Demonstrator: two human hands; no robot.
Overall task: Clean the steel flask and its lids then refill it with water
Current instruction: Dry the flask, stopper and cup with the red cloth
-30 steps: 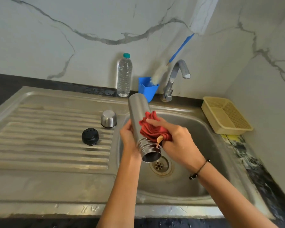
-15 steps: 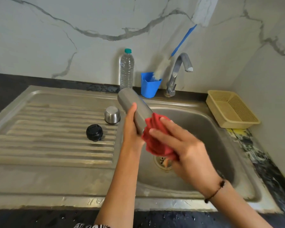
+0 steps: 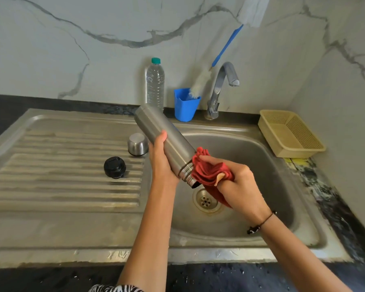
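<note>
Steel flask (image 3: 164, 142): plain brushed silver. Cloth (image 3: 209, 175): red, a tan patch seen at one fold. Steel cup lid (image 3: 137, 144): silver. Stopper lid (image 3: 114, 167): black. Sink (image 3: 61, 228): dull grey steel, ribbed on the left. Wall (image 3: 72, 39): white marble pattern, veined grey. Counter (image 3: 335, 207): black, speckled white on the right. Plastic bottle (image 3: 155, 85): clear, capped teal. Cup (image 3: 185, 106): blue. Brush (image 3: 200, 83): white bristles, blue handle. Basket (image 3: 291, 133): pale yellow mesh. Wristband (image 3: 259, 224): black. Sleeve (image 3: 116, 288) at near edge: black-and-white striped.
</note>
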